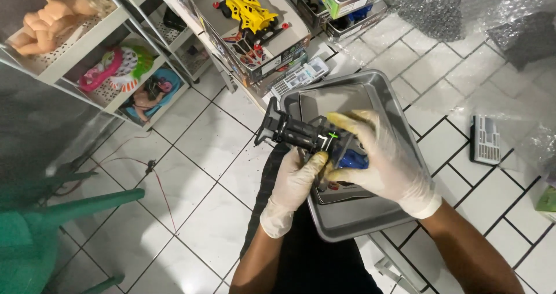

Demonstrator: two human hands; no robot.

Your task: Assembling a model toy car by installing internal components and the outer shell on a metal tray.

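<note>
Both my hands wear pale rubber gloves. My left hand (295, 184) and my right hand (385, 158) together grip a small black toy car chassis (295, 131) with a blue part at its rear. The chassis is held level above a grey metal tray (359, 219) that rests on my lap. My right hand's fingers wrap over the chassis's rear end, and my left thumb presses against it from below. The front of the chassis sticks out to the left, past the tray's edge.
An open box with a yellow toy car (252, 13) stands on the tiled floor ahead, with more boxes beside it. A white shelf with dolls (52, 19) is at left, a green plastic chair (52, 213) at lower left, bubble wrap (440, 4) at top right.
</note>
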